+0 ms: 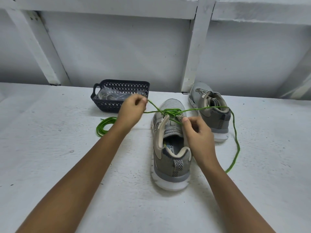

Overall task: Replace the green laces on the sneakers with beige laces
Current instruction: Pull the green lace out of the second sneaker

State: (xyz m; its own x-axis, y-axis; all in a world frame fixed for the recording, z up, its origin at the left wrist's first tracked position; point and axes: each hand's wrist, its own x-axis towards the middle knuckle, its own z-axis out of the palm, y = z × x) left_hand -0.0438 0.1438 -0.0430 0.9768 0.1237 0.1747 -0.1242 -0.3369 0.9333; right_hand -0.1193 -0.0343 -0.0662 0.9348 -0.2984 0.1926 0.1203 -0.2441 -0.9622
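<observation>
Work surface [67,165]: white and rough, carrying everything listed; positions below are given from the near sneaker.
Near sneaker [170,165]: grey and tan, standing upright at the centre, heel pointing toward the person.
Far sneaker [213,118]: sitting behind and to the right of the near sneaker, close beside it, heel also facing the person.
Basket [117,86]: dark, perforated, sitting behind and to the left of the near sneaker; a clear bag [109,95] is lying inside, its pale contents too blurred to identify.
Left hand [131,110]: hovering left of the near sneaker's toe, fingertips pinching one strand of the green lace.
Right hand [198,132]: resting at the near sneaker's right eyelet flap, thumb and fingers pinching another strand.
Green lace [170,111]: crossing through the near sneaker's front eyelets; one long tail is running right over the far sneaker and curving down onto the surface.
Loose green coil [104,126]: lying on the surface left of the near sneaker, partly under the left forearm.
</observation>
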